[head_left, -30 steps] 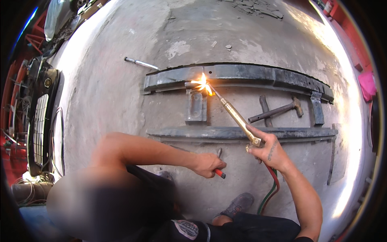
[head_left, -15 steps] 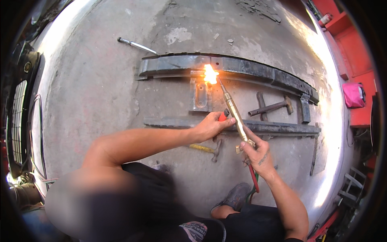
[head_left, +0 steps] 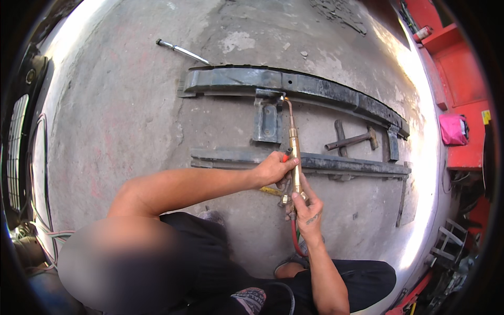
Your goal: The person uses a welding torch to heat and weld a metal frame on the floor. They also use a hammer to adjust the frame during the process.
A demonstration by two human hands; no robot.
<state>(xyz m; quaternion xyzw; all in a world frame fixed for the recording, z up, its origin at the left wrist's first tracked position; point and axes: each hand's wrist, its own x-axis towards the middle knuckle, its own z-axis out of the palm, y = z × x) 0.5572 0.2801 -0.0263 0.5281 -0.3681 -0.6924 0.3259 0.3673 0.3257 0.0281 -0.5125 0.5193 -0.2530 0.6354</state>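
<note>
A brass gas torch [head_left: 294, 157] points away from me, with a bent copper-coloured tip and a small glow at its end. My right hand [head_left: 310, 212] is closed round its rear, by the valve knobs. In my closed left hand [head_left: 274, 170] is a red lighter [head_left: 286, 156] with a dark top, and the thumb lies against the torch body. The tip is close to the joint between a long curved metal beam [head_left: 236, 80] and a bracket [head_left: 268, 123]. A straight metal bar [head_left: 357, 164] runs beneath the torch. Red and green hoses [head_left: 295, 233] trail from the torch toward my foot.
Two crossed hammers [head_left: 350, 140] rest between beam and bar. A yellow-handled tool [head_left: 271, 191] lies partly hidden near my left hand. Beyond the beam is a chrome bar tool [head_left: 181, 51]. Red shelving [head_left: 464, 142] stands at right, a vehicle's front [head_left: 21, 147] at left.
The large orange flame has shrunk to a small glow at the tip. The torch has turned more upright, and my right hand has moved left with it.
</note>
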